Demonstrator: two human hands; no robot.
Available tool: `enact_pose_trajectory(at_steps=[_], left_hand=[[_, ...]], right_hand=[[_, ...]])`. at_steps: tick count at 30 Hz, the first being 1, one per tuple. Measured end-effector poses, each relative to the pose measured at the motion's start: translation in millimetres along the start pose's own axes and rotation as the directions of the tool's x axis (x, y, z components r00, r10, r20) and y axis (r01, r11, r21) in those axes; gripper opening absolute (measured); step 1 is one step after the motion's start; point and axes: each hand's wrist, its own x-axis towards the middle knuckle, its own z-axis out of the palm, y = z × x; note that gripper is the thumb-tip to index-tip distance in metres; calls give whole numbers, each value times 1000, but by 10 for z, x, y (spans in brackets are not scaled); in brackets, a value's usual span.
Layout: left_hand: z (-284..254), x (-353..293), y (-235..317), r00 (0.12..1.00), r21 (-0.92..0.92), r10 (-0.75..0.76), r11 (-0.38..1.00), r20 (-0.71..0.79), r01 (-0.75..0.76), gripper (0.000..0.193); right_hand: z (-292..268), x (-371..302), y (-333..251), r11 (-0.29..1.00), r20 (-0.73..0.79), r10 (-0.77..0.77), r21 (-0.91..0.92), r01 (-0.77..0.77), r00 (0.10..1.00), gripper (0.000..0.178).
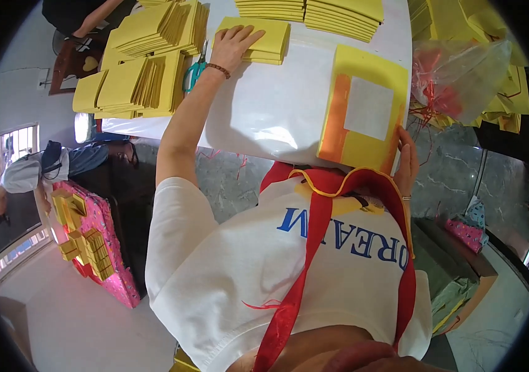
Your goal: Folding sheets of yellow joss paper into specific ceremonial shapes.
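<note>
My left hand (237, 47) lies flat with its fingers stretched out on a small stack of folded yellow paper (272, 38) at the far side of the white-covered table (264, 105). Teal-handled scissors (195, 73) rest just left of my forearm. Near the table's front right edge is a larger yellow paper stack (365, 62), its top sheet bearing an orange area and a pale silvery rectangle (368, 108). My right hand (406, 160) rests along that stack's right edge, fingers extended; its thumb and palm are partly hidden.
Bundles of folded yellow paper (134, 80) fill the table's left side, and more bundles (342, 15) stand at the back. A clear plastic bag with red contents (457, 77) sits at right. Another person (29, 173) is by a pink-covered table (122, 273) at left.
</note>
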Motion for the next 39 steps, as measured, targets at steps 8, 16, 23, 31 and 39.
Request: enact_pose_trajectory(at_steps=[8,16,23,31,39], left_hand=[[36,-120,33,960,-42,-9,999,281,21,63],[87,-157,83,883,112,-46,994,467,-8,64],[-124,-30,16,823,140,-32,989,567,-58,65],[-701,270,1023,978,-417,184,900,102,-126,53],[-1185,49,2422,883,-496,465,754,-59,-430,40]], right_hand=[[-24,15,17,1000,5,-14,14,14,1000,33],[-1,7,-44,989,-17,-77,-127,74,997,28],[-76,93,-19,889,110,-281,-345,302,953,21],[-83,83,75,922,64,-243,-295,251,968,18],[-119,139,117,946,109,-222,-214,242,969,18]])
